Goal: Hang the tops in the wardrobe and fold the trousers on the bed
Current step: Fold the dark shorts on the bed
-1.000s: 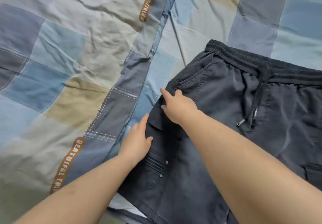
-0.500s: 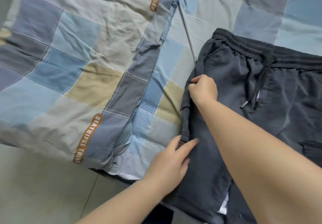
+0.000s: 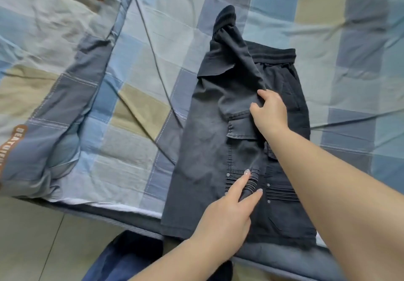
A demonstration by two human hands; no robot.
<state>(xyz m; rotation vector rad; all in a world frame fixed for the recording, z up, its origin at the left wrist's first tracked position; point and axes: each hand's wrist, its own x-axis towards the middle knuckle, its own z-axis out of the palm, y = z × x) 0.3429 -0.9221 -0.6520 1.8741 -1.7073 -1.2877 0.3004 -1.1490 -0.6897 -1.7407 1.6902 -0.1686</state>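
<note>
I see the dark trousers (image 3: 209,149) folded lengthwise on the checked bedspread (image 3: 135,88), waistband toward 12 o'clock, hems at the bed's 6 o'clock edge. My right hand (image 3: 270,112) pinches the top layer's free edge; at 7 o'clock from it, my left hand (image 3: 227,217) pinches ribbed fabric between two extended fingers

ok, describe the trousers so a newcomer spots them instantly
On the checked bed cover, near its front edge, lie the trousers, folded lengthwise. The left hand and right hand are both on them. They are the only plain dark grey item there, with an elastic waistband and cargo pocket.
</note>
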